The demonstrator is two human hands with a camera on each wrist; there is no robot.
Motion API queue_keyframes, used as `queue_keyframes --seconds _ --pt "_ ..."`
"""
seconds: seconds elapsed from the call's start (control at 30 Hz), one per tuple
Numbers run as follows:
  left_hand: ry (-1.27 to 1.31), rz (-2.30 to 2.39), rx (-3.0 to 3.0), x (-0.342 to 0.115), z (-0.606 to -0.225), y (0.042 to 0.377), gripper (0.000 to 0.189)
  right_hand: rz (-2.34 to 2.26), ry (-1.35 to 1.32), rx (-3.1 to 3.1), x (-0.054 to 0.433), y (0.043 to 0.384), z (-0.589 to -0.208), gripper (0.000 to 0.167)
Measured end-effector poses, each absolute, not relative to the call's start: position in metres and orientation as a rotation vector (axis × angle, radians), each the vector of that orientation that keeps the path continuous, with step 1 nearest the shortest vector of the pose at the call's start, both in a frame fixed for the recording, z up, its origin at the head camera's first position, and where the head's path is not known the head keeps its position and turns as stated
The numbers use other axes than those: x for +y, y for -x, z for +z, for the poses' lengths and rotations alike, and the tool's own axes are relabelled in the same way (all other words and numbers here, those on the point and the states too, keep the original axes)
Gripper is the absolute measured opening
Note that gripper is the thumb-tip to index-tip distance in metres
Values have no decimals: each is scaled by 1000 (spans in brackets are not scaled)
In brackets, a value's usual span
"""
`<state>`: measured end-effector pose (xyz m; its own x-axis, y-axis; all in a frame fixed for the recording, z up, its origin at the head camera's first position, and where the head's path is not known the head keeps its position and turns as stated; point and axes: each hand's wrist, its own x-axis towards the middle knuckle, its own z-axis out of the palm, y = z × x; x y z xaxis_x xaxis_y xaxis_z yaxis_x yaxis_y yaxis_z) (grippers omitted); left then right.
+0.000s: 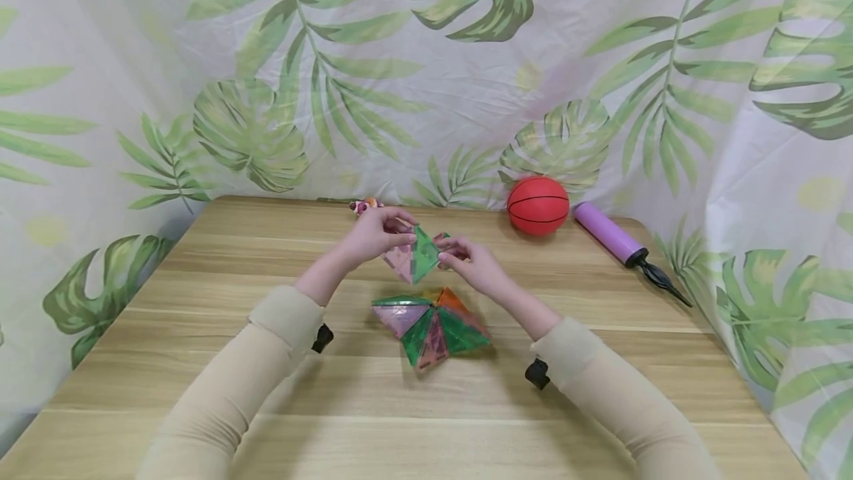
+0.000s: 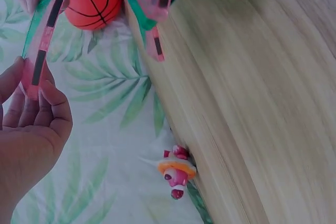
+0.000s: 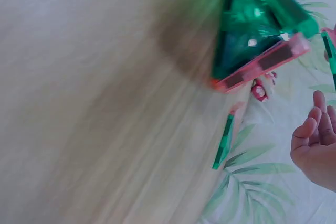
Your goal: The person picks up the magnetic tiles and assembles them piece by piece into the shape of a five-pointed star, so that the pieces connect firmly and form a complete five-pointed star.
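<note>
In the head view my left hand (image 1: 383, 234) pinches a joined pair of see-through magnetic tiles, one pink (image 1: 400, 261) and one green (image 1: 424, 255), raised above the table. Opposite it, my right hand (image 1: 472, 264) pinches the green tile's right corner between thumb and fingertips. The left wrist view shows the pair edge-on, a pink rim (image 2: 44, 51) with dark strips, held low by the left hand (image 2: 39, 114). Only part of the right hand (image 3: 317, 142) shows in its own wrist view. Nearer me stands a many-sided build of green, pink, purple and orange tiles (image 1: 426, 335).
Behind the right hand lies another green and pink tile piece (image 3: 226, 140). A small pink figurine (image 2: 177, 172) sits at the table's back edge. Further right are a red toy basketball (image 1: 538, 206) and a purple hand pump (image 1: 609, 234). A leaf-print cloth (image 1: 360, 95) hangs behind the wooden table (image 1: 373, 435).
</note>
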<state>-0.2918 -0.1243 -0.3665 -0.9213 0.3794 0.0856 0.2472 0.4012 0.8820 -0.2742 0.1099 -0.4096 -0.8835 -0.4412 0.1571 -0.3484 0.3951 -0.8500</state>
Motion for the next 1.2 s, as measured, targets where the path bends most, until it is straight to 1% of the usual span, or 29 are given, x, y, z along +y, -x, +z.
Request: queue_keyframes --seconds 0.17,0.27,0.47,0.77,1.03,1.2 --pt "-618 1543 2467 -120 -375 295 29 -1516 631 2537 110 280 -405 22" --pt "-623 1485 2440 -124 -381 297 32 -1484 613 2517 113 283 -406 19" --pt "-606 1429 2435 -126 -395 301 32 -1459 626 2443 116 291 -415 22" --pt "-538 1460 2434 -122 -420 305 32 -1398 528 2298 118 306 -432 25" --pt "-525 1462 2433 -122 -435 308 29 -1246 518 2305 117 314 -441 25" --pt "-466 1425 2399 -122 -438 307 33 -1135 531 2337 115 320 -445 22"
